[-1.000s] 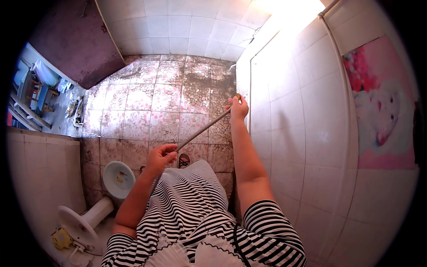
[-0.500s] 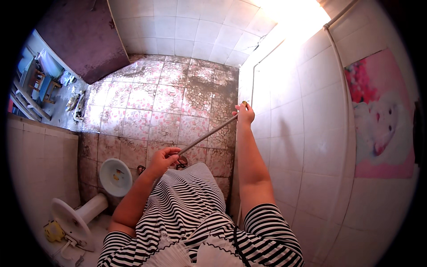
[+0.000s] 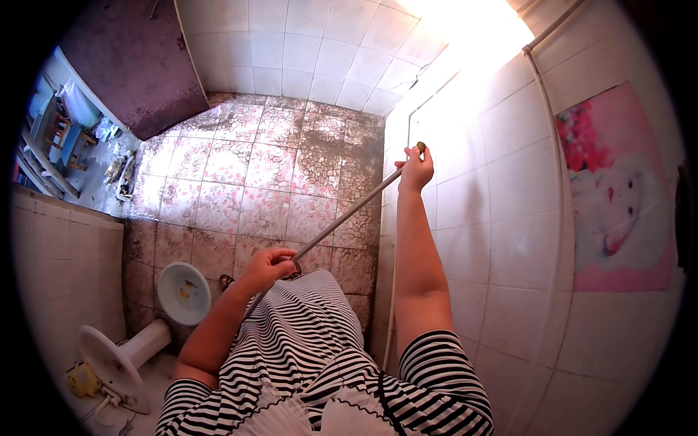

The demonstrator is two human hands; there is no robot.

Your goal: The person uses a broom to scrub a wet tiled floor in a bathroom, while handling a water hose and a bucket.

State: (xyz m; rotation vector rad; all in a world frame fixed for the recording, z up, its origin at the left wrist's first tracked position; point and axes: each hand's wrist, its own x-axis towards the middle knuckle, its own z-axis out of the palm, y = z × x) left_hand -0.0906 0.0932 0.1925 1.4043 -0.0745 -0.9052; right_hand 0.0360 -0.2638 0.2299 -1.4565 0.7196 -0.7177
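Observation:
A long, thin grey metal rod [image 3: 349, 214] slants across in front of me, rising from lower left to upper right. My left hand [image 3: 267, 269] is closed round its lower part, near my waist. Past that hand, the rod's lower end runs down beside my striped dress. With the arm stretched out near the right wall, my right hand [image 3: 415, 171] grips the far end. A small round brass-coloured piece [image 3: 421, 147] shows at these fingertips; I cannot tell whether it is joined to the rod.
White tiled wall [image 3: 458, 240] stands close on my right, with a pipe [image 3: 558, 182] and a pink poster [image 3: 618, 189]. Left of me are a pale basin [image 3: 166, 294] on the floor and a white pedestal sink [image 3: 147, 344]. A dark door [image 3: 138, 65] stands ajar beyond the patterned floor [image 3: 240, 174].
My right hand has moved outward and slightly right, toward the wall. A longer stretch of the rod now shows between my hands. The left hand keeps nearly the same place.

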